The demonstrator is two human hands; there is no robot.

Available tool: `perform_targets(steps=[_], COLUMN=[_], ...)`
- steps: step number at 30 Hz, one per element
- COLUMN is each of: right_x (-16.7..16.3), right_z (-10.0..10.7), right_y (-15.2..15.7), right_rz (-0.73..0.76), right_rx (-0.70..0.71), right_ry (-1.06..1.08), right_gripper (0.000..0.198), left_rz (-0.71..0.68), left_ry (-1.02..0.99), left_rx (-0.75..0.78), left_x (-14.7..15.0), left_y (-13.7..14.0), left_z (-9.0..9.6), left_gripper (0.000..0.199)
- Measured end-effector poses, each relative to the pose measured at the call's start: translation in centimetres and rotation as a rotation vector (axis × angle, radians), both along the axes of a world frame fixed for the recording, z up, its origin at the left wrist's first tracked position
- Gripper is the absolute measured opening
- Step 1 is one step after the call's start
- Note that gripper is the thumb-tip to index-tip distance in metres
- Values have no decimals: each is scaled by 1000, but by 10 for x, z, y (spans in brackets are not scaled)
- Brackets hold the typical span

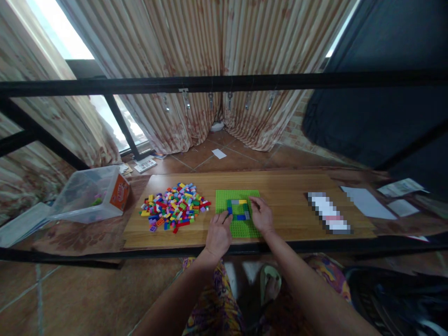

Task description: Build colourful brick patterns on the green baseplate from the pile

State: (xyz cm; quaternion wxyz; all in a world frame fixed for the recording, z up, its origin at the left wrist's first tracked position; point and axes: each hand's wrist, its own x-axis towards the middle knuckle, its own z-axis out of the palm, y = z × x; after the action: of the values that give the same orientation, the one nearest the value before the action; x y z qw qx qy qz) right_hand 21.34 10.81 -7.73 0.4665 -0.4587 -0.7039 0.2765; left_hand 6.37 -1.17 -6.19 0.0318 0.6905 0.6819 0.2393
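A green studded baseplate [220, 196] lies on the wooden board, with a square ring of toy building bricks [239, 217] on it in blue, green, yellow and grey. The ring's middle is open and shows the plate. My left hand [219, 232] rests over the plate's lower left part, its bent fingertips at the ring's left corner. On the other side, my right hand [262, 215] has its fingertips drawn together at the ring's upper right corner. Whatever either hand pinches is too small and covered to make out.
Left of the plate spreads a heap of loose mixed bricks [178, 205]. A clear plastic box [87, 193] with an orange label stands farther left. A blurred-out white item [329, 213] and paper sheets [369, 203] lie to the right. A black bar [224, 84] crosses ahead.
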Motion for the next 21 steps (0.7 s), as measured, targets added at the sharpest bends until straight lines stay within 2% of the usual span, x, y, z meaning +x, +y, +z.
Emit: perform_targets(steps=[8,12,15,21], right_x=[-1,0,3,7], right_z=[0,4,7,7], right_y=[-1,-3,-1,5], right_rz=[24,106,161,156], right_rx=[8,1,-33,-121], right_ry=[-39,-111,-114,-29], right_gripper=[26,33,38,40], left_rz=[14,9,15,17], left_ry=[43,10,-13,-35], left_rx=[3,13,4,-9], left_x=[2,1,2,2], left_y=[1,0,-1,-1], left_z=[0,0,3,7], left_gripper=[41,41,42,43])
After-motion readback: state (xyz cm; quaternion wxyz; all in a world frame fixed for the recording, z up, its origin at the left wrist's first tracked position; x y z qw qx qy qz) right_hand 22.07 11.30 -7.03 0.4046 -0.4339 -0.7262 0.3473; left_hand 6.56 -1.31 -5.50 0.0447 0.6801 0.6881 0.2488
